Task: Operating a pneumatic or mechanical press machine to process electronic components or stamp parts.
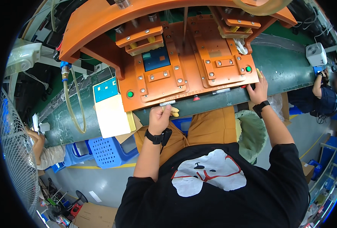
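An orange press fixture (191,57) stands on the green bench in front of me, with two work stations side by side. Its left station bears a dark blue flat panel (156,59) under a raised press block (142,38). My left hand (159,118) is closed at the metal handle (167,103) on the front edge of that station; yellow covers show on its fingertips. My right hand (258,91) lies against the fixture's front right corner, thumb and fingers apart, below a green button (248,68). Another metal handle (221,91) sits on the right station's front edge.
Left of the fixture lies a cream stack of sheets (111,117) with a blue panel (106,90) on it. A clear hose (66,102) loops nearby. Blue stools (107,152) stand under the bench. A fan guard (18,152) is at far left. People work at both sides.
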A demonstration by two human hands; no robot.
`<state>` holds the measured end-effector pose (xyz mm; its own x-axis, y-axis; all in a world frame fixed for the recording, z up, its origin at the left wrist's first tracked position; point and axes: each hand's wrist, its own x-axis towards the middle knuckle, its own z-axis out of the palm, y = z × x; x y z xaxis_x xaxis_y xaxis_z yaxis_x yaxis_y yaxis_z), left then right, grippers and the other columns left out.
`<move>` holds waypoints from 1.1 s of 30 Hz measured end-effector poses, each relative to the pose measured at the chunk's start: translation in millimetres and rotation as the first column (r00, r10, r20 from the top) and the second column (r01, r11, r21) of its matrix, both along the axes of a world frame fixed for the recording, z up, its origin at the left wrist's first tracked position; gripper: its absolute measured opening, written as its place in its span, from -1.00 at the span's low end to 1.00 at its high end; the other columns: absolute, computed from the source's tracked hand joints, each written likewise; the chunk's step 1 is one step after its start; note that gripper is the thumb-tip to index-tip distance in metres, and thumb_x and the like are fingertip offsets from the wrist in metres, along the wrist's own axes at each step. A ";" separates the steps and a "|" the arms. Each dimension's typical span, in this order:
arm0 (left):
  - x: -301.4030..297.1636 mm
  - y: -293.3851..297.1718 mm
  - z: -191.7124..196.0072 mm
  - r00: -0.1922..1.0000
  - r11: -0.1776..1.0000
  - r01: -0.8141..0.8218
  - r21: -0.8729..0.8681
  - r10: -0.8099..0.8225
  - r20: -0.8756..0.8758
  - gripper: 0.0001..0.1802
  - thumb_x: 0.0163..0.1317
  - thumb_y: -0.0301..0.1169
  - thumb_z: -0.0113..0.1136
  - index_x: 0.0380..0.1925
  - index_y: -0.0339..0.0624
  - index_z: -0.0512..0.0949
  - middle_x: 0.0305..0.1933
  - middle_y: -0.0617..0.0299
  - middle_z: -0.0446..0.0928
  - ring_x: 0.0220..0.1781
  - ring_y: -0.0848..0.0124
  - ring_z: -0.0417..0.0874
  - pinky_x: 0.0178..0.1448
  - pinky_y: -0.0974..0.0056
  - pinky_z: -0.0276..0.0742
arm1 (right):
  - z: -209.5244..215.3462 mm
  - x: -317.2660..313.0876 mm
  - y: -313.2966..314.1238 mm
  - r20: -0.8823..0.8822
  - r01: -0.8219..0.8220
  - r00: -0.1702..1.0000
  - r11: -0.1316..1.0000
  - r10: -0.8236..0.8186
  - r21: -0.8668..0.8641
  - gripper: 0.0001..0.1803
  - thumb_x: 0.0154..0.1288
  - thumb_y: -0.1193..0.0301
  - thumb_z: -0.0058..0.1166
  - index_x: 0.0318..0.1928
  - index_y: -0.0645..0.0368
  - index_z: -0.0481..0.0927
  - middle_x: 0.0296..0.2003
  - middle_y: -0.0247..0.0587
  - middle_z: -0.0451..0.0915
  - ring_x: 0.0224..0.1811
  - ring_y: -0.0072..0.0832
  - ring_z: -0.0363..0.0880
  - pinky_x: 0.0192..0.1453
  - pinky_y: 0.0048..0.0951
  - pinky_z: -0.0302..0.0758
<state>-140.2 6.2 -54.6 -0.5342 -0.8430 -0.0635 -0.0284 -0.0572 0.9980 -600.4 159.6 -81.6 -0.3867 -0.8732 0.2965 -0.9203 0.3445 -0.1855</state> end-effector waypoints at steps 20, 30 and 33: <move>19.8 -15.5 22.5 0.984 0.882 -0.077 0.465 -0.009 0.179 -0.55 0.60 -0.10 0.15 -0.16 -0.36 0.67 -0.43 0.23 0.66 -0.49 0.52 0.69 -0.42 0.49 0.59 | -3.1 -2.0 -0.3 0.017 -0.002 1.000 1.000 0.003 -0.024 -0.35 0.35 0.19 0.22 0.39 0.16 0.51 0.54 -0.02 0.32 0.62 0.06 0.16 0.63 0.08 0.10; 22.5 -15.9 15.4 0.990 0.891 -0.043 0.452 -0.022 0.138 -0.56 0.60 -0.11 0.17 -0.17 -0.34 0.68 -0.40 0.22 0.68 -0.48 0.53 0.69 -0.43 0.50 0.59 | -7.2 -5.8 1.2 -0.005 -0.023 1.000 1.000 0.023 -0.012 -0.36 0.35 0.21 0.22 0.39 0.17 0.50 0.54 -0.02 0.32 0.61 0.08 0.17 0.62 0.08 0.11; 23.4 -16.9 15.5 0.990 0.893 -0.033 0.449 -0.031 0.136 -0.57 0.59 -0.11 0.18 -0.14 -0.34 0.69 -0.38 0.21 0.69 -0.47 0.52 0.70 -0.42 0.50 0.59 | -7.9 -6.8 1.5 0.003 -0.031 1.000 0.999 0.031 -0.019 -0.35 0.35 0.21 0.23 0.39 0.17 0.50 0.54 -0.03 0.31 0.61 0.08 0.16 0.62 0.09 0.11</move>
